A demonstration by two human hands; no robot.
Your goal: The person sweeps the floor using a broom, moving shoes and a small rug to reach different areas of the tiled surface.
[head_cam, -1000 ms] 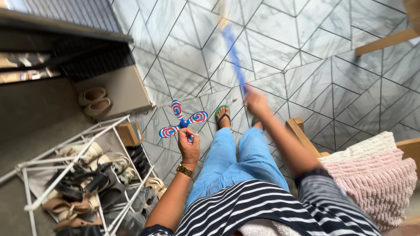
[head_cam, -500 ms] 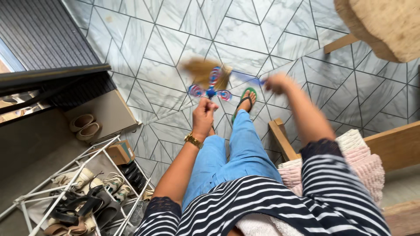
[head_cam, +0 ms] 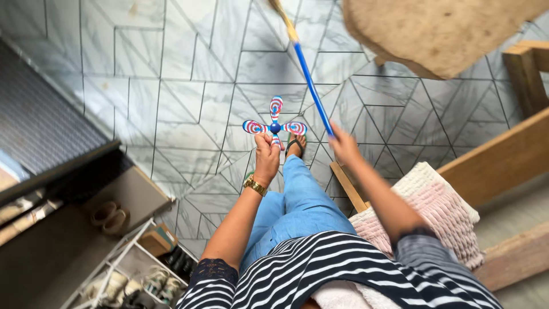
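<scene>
My left hand [head_cam: 267, 158], with a gold watch on its wrist, is closed on a small pinwheel [head_cam: 275, 123] whose swirled red, white and blue blades spread above my fingers. My right hand [head_cam: 345, 146] grips the blue handle of a broom [head_cam: 310, 82]. The handle runs up and left from that hand to the top edge, where the bristle end is mostly cut off. Below both hands are my blue jeans and one foot in a sandal [head_cam: 295, 145] on the grey tiled floor [head_cam: 171, 86].
A white wire shoe rack [head_cam: 123, 274] with several shoes stands at the lower left, beside a step holding a pair of sandals [head_cam: 111, 216]. A wooden bench [head_cam: 492, 154] with a pink and cream mat [head_cam: 426, 212] is at the right. A brown mat [head_cam: 440, 28] lies top right.
The view has swung left and down. The broom has moved from a blurred swing across the pinwheel to standing up and away from my right hand. The pinwheel stays in my left hand.
</scene>
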